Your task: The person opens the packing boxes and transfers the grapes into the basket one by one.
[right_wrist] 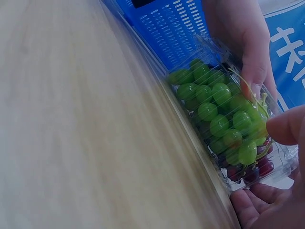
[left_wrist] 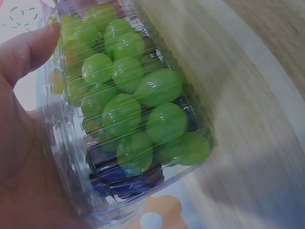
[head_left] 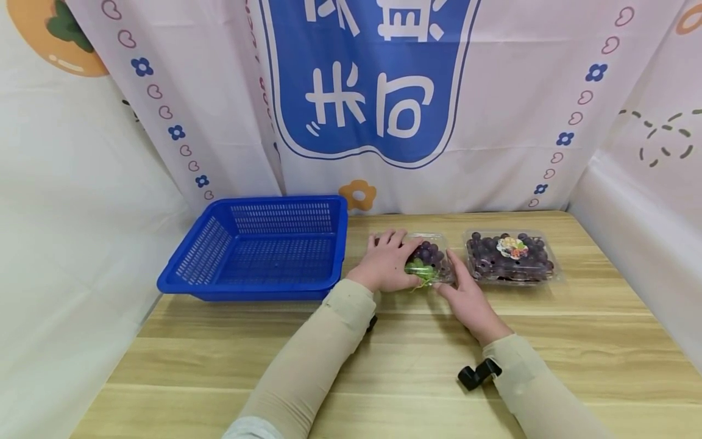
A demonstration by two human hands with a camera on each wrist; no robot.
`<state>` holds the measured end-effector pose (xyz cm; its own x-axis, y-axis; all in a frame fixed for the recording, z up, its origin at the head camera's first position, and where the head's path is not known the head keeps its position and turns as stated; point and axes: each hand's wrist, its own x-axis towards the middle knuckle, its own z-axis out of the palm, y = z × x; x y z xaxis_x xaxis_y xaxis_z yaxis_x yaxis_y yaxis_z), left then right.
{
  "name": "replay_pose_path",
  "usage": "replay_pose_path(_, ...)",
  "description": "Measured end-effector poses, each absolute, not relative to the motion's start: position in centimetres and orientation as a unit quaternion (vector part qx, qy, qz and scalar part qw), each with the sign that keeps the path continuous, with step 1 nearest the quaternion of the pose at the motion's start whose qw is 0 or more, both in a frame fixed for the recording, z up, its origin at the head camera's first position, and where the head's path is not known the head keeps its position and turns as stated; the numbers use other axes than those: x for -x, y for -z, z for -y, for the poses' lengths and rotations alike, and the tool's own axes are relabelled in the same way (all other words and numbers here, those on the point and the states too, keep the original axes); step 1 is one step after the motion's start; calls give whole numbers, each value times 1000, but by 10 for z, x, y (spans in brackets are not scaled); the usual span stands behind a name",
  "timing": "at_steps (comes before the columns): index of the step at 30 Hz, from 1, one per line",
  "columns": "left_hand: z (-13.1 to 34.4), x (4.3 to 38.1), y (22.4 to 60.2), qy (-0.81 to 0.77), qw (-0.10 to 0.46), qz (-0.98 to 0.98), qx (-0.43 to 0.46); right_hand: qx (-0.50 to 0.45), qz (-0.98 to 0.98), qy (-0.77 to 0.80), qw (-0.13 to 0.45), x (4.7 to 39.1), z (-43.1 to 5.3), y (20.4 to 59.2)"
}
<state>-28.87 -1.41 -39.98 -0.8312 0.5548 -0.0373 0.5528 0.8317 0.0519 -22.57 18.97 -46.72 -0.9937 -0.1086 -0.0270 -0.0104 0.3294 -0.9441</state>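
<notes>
Clear punnet (head_left: 436, 236): green and dark grapes (head_left: 426, 259) inside
Left hand (head_left: 386, 265): you grip one end
Right hand (head_left: 466, 299): grips the other
Blue basket (head_left: 249, 288): to your left

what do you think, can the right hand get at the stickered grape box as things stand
Probably yes: the right hand is close beside the stickered grape box with nothing visible between them, though it would likely have to release the other grape container first.
</notes>
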Motion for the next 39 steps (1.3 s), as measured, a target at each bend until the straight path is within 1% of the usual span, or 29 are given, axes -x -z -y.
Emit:
replay_pose_path(10, 12, 288, 403, -6, 16, -959, -282, 38, -816, 576, 38, 224, -188, 461)
replay_pose_path(20, 10, 289, 412, 6, -32, -956, -290, 17, -820, 571, 30, 225, -185, 460)
replay_pose_path(25, 9, 288, 416, 13, -50, -955, -292, 5, -813, 580, 44, 226, -182, 457)
replay_pose_path(29, 8, 288, 417, 21, -44, -956, -288, 1, -804, 592, 48, 226, -182, 455)
replay_pose_path(35, 6, 292, 414, 24, -16, -962, -272, -5, -799, 600, 36, 226, -181, 455)
replay_pose_path(39, 6, 296, 410, 28, -12, -963, -269, -11, -800, 599, 35, 227, -179, 456)
